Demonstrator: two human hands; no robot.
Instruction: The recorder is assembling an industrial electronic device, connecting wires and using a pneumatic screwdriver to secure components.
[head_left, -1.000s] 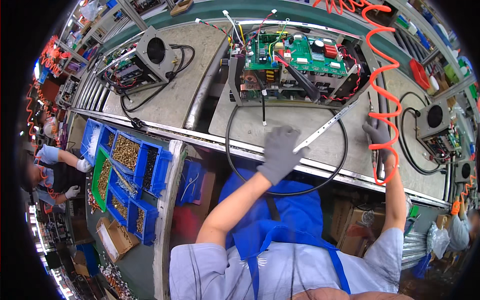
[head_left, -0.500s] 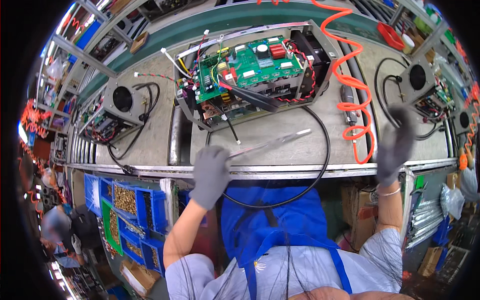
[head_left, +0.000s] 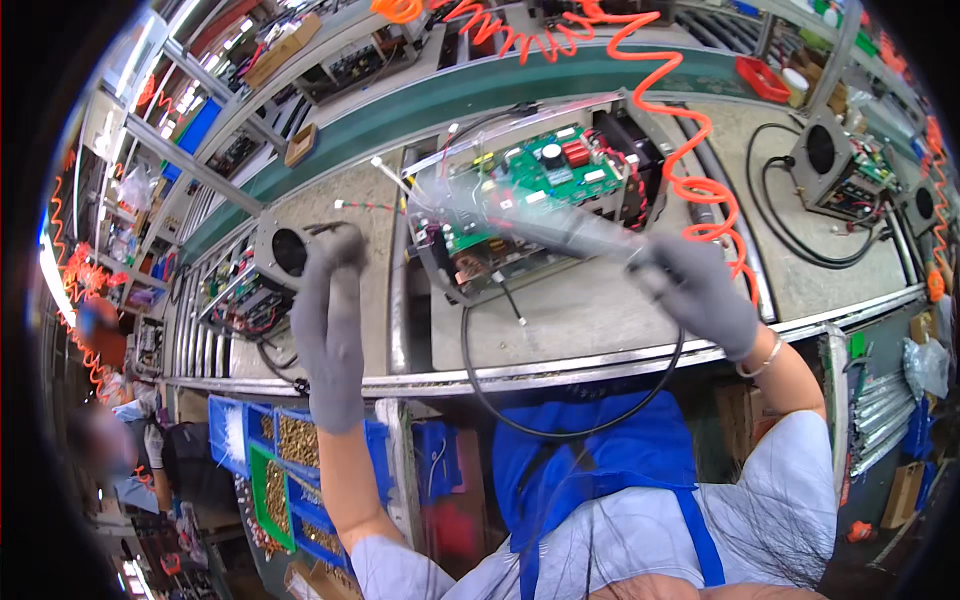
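Hands (head_left: 700, 298) apart, strip (head_left: 578, 231) in right

Matt grey cloth, soft-looking, makes up the left glove (head_left: 331, 335) and right glove (head_left: 702, 298); the pale strip (head_left: 575, 232) at the latter's fingers is too blurred for its material to be told. The green circuit board (head_left: 560, 185) looks smooth inside its dull metal chassis (head_left: 438, 272). The coiled hose (head_left: 700, 188) is glossy orange plastic, the cable (head_left: 575, 437) smooth and black. A shiny metal rail (head_left: 540, 375) edges the matt worktop (head_left: 560, 315). The apron (head_left: 600, 470) is creased blue cloth, the fasteners (head_left: 298, 440) brassy metal.
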